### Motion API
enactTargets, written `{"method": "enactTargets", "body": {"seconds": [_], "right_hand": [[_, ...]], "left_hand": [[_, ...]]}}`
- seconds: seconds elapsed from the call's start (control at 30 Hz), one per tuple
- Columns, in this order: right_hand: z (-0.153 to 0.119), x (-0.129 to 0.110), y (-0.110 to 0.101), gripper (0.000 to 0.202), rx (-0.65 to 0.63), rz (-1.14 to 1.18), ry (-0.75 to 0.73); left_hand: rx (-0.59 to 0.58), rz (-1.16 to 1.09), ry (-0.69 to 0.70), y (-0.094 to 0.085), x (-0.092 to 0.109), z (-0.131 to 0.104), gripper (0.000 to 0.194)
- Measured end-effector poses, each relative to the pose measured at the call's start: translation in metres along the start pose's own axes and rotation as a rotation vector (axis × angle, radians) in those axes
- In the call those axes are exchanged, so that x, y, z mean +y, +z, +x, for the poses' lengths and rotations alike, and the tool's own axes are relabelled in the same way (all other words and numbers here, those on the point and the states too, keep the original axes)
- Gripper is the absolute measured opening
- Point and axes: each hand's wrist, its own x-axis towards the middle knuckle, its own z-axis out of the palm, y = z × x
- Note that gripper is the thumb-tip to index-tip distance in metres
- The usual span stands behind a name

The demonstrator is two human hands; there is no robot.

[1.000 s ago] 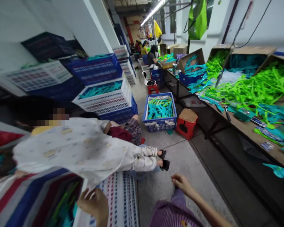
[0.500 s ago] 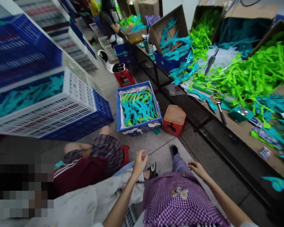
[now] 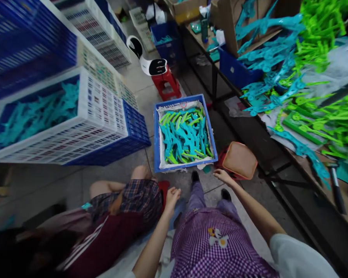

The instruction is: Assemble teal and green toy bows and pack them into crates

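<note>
My left hand (image 3: pixel 173 197) hangs in the air with nothing in it, its fingers loosely bent and partly apart. My right hand (image 3: pixel 223 177) is also free, fingers half extended, close to the near right corner of a blue crate (image 3: pixel 207 119). Neither hand touches the crate. White lining covers the crate's inside, and rows of teal plastic pieces (image 3: pixel 183 139) and lime-green pieces (image 3: pixel 188 116) lie in it. Just right of my right hand stands a red stool with a tan top (image 3: pixel 240 160).
A seated person in a maroon top (image 3: pixel 113 235) is close on my left. Stacked white and blue crates (image 3: pixel 104 112) rise beyond. Along the right runs a workbench heaped with green pieces (image 3: pixel 342 127) and a hammer (image 3: pixel 337 189). Ahead is a red stool with a white backrest (image 3: pixel 165 83).
My view has moved forward, so the blue crate appears nearer. My right hand has moved forward towards the crate's near corner. Both hands stay free.
</note>
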Motion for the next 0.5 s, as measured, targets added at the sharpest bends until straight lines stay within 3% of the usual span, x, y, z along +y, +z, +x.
{"method": "enactTargets", "body": {"seconds": [0.17, 0.27, 0.37, 0.5], "right_hand": [[0.119, -0.019, 0.047, 0.024, -0.028, -0.044, 0.133], [0.177, -0.012, 0.075, 0.028, -0.05, -0.092, 0.201], [0.23, 0.004, 0.097, 0.031, -0.059, -0.158, 0.227], [0.292, 0.035, 0.12, 0.04, -0.049, -0.255, 0.2]], "left_hand": [[-0.022, -0.007, -0.121, 0.037, 0.039, 0.121, 0.041], [-0.035, -0.02, -0.203, 0.066, 0.046, 0.194, 0.034], [-0.032, -0.051, -0.283, 0.092, 0.032, 0.258, 0.025], [-0.108, -0.166, -0.302, 0.12, -0.007, 0.332, 0.025]]}}
